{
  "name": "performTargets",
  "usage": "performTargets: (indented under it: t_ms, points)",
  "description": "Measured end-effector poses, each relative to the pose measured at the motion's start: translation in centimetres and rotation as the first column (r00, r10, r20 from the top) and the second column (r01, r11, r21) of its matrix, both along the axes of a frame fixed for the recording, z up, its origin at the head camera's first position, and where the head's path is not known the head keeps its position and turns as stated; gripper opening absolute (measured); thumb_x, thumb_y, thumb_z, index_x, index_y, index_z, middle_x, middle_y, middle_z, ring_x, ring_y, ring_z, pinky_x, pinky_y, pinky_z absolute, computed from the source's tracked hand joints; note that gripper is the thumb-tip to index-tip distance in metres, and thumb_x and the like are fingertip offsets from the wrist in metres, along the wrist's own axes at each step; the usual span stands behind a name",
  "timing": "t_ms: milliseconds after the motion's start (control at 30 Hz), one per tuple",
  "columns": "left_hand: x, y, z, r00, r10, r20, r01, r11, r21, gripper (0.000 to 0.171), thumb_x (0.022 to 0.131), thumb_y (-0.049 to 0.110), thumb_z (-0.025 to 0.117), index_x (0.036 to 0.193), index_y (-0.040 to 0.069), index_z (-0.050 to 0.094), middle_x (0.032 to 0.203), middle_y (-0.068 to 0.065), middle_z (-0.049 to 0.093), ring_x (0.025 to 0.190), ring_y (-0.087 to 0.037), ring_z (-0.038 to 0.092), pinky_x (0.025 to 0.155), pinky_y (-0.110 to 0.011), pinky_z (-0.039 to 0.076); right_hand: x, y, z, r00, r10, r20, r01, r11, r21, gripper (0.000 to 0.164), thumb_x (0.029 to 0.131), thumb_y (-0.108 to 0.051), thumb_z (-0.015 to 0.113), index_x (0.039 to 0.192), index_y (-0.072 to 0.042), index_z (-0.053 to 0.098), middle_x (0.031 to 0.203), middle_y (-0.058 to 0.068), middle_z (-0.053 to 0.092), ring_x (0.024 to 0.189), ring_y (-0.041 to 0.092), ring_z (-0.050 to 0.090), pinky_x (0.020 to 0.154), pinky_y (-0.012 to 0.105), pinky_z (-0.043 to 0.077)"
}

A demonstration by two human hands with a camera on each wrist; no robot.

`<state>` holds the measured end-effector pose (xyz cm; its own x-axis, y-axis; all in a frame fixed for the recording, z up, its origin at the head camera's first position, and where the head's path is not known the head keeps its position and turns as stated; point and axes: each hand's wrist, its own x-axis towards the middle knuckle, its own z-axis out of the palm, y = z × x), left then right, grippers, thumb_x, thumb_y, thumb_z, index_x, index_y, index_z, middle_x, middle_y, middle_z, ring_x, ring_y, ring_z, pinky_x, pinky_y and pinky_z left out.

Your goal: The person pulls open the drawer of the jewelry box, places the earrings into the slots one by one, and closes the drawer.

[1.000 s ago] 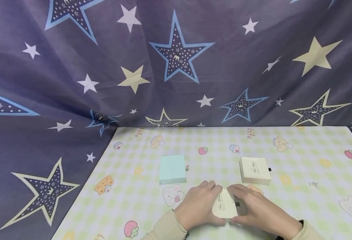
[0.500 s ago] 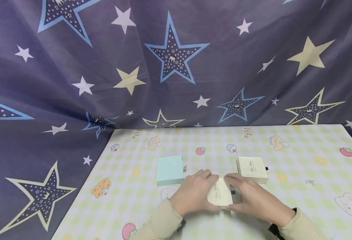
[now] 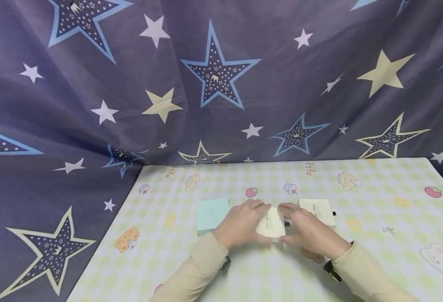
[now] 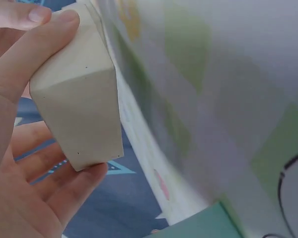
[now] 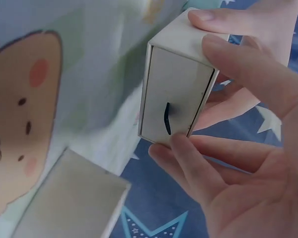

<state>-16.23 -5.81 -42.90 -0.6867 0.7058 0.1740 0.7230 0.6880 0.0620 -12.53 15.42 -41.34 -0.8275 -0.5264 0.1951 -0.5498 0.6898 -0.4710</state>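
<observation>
Both hands hold one small cream drawer box (image 3: 273,225) with dark script on its lid, in the middle of the table. My left hand (image 3: 242,224) grips its left end between thumb and fingers. On the opposite end, the thumb and fingers of my right hand (image 3: 305,230) pinch the edges around the drawer front (image 5: 156,91), where a black ribbon tab (image 5: 167,119) sticks out. The drawer is closed. A mint-green box (image 3: 211,213) lies just left of my left hand, partly covered by it. Behind my right hand is a second cream box (image 3: 321,209), also with a black tab.
A checked tablecloth (image 3: 161,268) printed with cartoon animals, strawberries and cupcakes covers the table. A dark curtain with stars (image 3: 244,25) hangs right behind the table's far edge and along its left side.
Both hands have carried the cream box away from the body, from in front of the other two boxes to between them. The grip looks the same. The head view has shifted slightly.
</observation>
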Motion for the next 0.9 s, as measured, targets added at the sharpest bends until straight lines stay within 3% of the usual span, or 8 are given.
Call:
performTargets:
  t_ms: [167, 433, 633, 900]
  points:
    - [-0.8, 0.1, -0.7, 0.999, 0.019, 0.027, -0.019, 1.0, 0.0, 0.09, 0.071, 0.061, 0.08, 0.142, 0.011, 0.055, 0.134, -0.003, 0.061, 0.12, -0.016, 0.059, 0.092, -0.031, 0.054, -1.0, -0.1, -0.7, 1.0, -0.026, 0.014, 0.025, 0.999, 0.021, 0.055, 0.074, -0.016, 0.087, 0.119, 0.004, 0.062, 0.128, 0.023, 0.061, 0.111, 0.036, 0.064, 0.092, 0.042, 0.055]
    - [-1.6, 0.4, -1.3, 0.992, 0.051, 0.113, -0.051, 0.999, -0.008, 0.091, 0.072, 0.058, 0.081, 0.144, 0.01, 0.052, 0.137, -0.005, 0.059, 0.123, -0.018, 0.058, 0.096, -0.033, 0.053, -1.8, -0.1, -1.5, 0.999, -0.024, 0.042, 0.023, 1.0, 0.018, 0.035, 0.076, -0.016, 0.085, 0.102, -0.007, 0.063, 0.124, 0.021, 0.062, 0.109, 0.033, 0.063, 0.092, 0.044, 0.054]
    - [-1.8, 0.6, -1.4, 0.984, 0.058, 0.167, -0.06, 0.998, 0.009, 0.091, 0.071, 0.056, 0.083, 0.143, 0.01, 0.053, 0.135, -0.005, 0.059, 0.121, -0.019, 0.059, 0.097, -0.034, 0.052, -1.9, 0.0, -1.7, 0.995, -0.043, 0.085, 0.04, 0.999, 0.036, 0.052, 0.079, -0.017, 0.083, 0.122, 0.004, 0.062, 0.133, 0.029, 0.056, 0.121, 0.044, 0.056, 0.1, 0.051, 0.048]
    - [-1.8, 0.5, -1.7, 0.979, 0.074, 0.188, -0.077, 0.997, 0.012, 0.091, 0.072, 0.056, 0.082, 0.145, 0.011, 0.051, 0.136, -0.003, 0.058, 0.122, -0.017, 0.057, 0.098, -0.032, 0.051, -1.8, -0.1, -1.8, 0.994, -0.061, 0.091, 0.056, 0.997, 0.051, 0.063, 0.08, -0.018, 0.082, 0.13, 0.01, 0.056, 0.136, 0.031, 0.053, 0.123, 0.045, 0.054, 0.103, 0.053, 0.046]
